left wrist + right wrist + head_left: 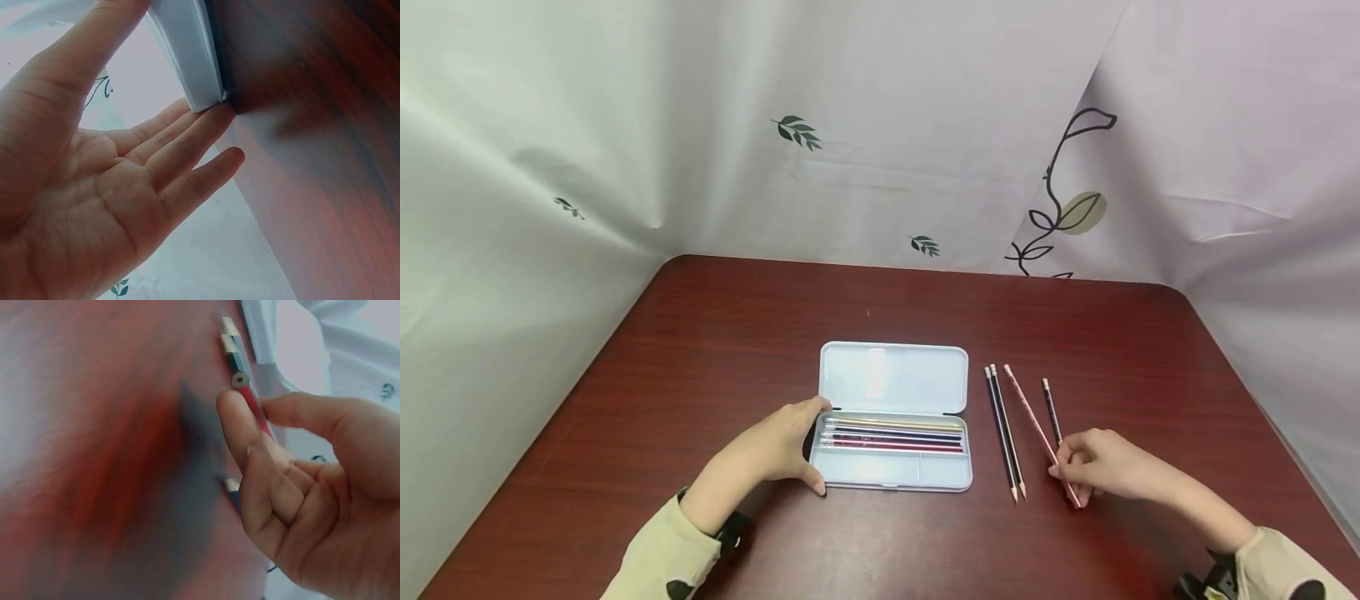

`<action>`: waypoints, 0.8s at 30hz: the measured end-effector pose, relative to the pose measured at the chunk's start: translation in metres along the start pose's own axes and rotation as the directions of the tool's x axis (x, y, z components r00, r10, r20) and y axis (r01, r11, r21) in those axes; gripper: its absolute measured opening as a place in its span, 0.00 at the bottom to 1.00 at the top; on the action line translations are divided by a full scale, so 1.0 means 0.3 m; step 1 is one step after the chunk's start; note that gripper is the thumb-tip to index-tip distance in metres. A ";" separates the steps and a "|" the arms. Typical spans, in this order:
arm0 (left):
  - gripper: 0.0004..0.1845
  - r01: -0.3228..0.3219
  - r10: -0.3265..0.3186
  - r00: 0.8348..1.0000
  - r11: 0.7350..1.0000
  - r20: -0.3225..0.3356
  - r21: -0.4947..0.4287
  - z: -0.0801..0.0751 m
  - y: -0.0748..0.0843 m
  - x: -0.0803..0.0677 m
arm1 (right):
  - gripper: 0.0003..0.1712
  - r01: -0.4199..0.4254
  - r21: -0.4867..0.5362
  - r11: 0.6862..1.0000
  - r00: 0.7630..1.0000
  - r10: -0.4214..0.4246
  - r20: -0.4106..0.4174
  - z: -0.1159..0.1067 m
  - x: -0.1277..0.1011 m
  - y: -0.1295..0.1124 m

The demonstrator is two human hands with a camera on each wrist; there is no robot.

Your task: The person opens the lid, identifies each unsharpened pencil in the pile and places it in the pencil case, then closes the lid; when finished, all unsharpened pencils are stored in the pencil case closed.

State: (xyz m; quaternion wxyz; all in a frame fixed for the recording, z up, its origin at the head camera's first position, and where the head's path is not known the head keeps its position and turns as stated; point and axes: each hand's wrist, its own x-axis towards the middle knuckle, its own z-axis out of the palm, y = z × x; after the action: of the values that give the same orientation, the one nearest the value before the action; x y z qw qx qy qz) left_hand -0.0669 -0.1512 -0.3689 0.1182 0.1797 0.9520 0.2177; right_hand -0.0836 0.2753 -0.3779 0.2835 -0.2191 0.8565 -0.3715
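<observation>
A white pencil case (865,477) lies on the table with its lid (925,379) folded back. Several pencils (895,444), yellow, dark blue and red, lie side by side in its rear compartment. My left hand (775,446) holds the case's left end, thumb at the front corner and fingers at the back one. Between thumb and forefinger, my right hand (1108,462) pinches a pink-red pencil (1028,408) near its unsharpened end, which faces me; in the right wrist view that flat end shows its core. Just behind this hand, a dark patterned pencil (1051,408) is partly covered by the fingers.
Two dark sharpened pencils (1002,433) lie together between the case and my right hand, points towards me. White cloth (880,192) with leaf prints hangs behind and beside the dark red wooden table (737,317).
</observation>
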 end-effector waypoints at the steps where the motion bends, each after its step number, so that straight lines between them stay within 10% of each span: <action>1: 0.49 -0.002 0.002 1.000 1.000 0.000 0.002 0.000 0.000 0.001 | 0.09 0.047 0.014 0.999 0.999 -0.048 0.010 -0.004 0.003 -0.007; 7: 0.49 -0.021 0.021 1.000 1.000 -0.005 0.011 0.000 -0.002 0.001 | 0.08 0.266 0.048 0.963 0.964 -0.267 0.014 0.002 0.057 -0.069; 24: 0.49 -0.029 0.030 1.000 0.999 -0.007 0.017 0.002 -0.004 0.000 | 0.06 0.400 -0.390 0.829 0.891 -0.452 -0.045 0.101 0.264 -0.214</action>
State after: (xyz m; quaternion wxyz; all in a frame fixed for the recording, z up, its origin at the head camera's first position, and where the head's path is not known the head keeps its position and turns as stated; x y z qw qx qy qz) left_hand -0.0670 -0.1520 -0.3701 0.1100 0.1940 0.9515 0.2118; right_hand -0.1123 0.1731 -0.3716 0.0880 -0.4285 0.8575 -0.2708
